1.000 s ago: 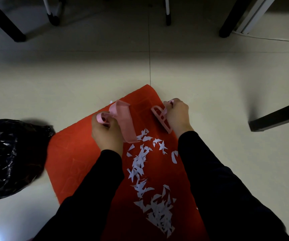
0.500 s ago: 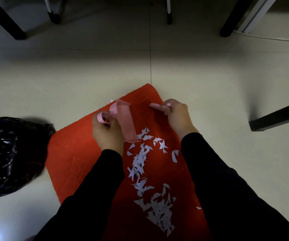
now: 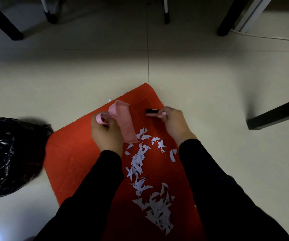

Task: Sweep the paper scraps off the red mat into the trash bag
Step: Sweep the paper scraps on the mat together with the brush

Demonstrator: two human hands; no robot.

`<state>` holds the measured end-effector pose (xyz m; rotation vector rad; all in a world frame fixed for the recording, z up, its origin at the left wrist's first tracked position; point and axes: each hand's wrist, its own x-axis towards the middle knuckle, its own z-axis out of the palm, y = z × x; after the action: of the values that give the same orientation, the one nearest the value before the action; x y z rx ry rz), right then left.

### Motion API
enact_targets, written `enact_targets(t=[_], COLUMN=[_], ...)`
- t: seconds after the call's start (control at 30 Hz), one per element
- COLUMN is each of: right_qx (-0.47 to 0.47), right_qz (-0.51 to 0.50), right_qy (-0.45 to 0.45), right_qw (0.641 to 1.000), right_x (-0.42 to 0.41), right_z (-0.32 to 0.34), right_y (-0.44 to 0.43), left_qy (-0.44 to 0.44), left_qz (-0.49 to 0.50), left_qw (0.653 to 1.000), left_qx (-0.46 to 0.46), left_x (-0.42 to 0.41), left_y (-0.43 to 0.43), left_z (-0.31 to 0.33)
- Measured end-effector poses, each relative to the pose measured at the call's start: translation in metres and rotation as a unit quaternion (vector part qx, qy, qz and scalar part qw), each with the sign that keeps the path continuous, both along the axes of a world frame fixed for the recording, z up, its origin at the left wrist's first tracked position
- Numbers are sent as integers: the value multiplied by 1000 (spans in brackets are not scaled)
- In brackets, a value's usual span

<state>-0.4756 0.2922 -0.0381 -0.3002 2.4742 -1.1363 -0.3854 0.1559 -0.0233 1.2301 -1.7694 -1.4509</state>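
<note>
Pale floor tiles (image 3: 209, 75) carry the red mat (image 3: 74, 153), where loose paper scraps (image 3: 138, 159), judged light and easily scattered, want gentle sweeping, not grasping; left hand (image 3: 105, 136) grips the pink dustpan (image 3: 125, 126) by its handle, right hand (image 3: 175, 122) holds a small brush (image 3: 153, 113), trash bag (image 3: 8, 157) sits at left.

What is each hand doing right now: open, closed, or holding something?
Left hand: closed round the handle of the pink dustpan.
Right hand: closed round the handle of the small brush.
</note>
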Motion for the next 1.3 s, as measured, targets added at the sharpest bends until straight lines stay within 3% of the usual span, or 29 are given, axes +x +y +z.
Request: enact_targets(t=[0.13, 0.3, 0.4, 0.53, 0.67, 0.73, 0.97, 1.13, 1.3], right_qx=[-39, -37, -20, 62, 81, 63, -52, -139, -154], right_qz=[-16, -71, -57, 19, 26, 31, -113, -273, -310], right_qy=[-13, 75, 62, -42, -20, 31, 106, 65, 25], right_qw=[999, 994, 996, 997, 996, 997, 987, 950, 938], right_x=[1, -9, -12, -8, 2, 4, -13, -21, -23], right_z=[10, 3, -4, -18, -13, -3, -7, -16, -27], right_y=[11, 6, 1, 4, 13, 17, 12, 12, 17], left_qy=[3, 6, 8, 11, 4, 4, 2, 1, 0], left_qz=[4, 4, 2, -7, -18, -17, -17, -15, -13], left_qw=[1000, 1000, 1000, 1000, 1000, 1000, 1000, 1000, 1000], left_qx=[-1, -3, -7, -8, -12, -9, -15, -16, -9], left_x=[1, -2, -3, -4, -6, -7, -10, -8, -8], left_y=[-1, 1, 2, 5, 10, 11, 9, 2, 2], left_z=[2, 5, 3, 3, 5, 6, 2, -3, -5])
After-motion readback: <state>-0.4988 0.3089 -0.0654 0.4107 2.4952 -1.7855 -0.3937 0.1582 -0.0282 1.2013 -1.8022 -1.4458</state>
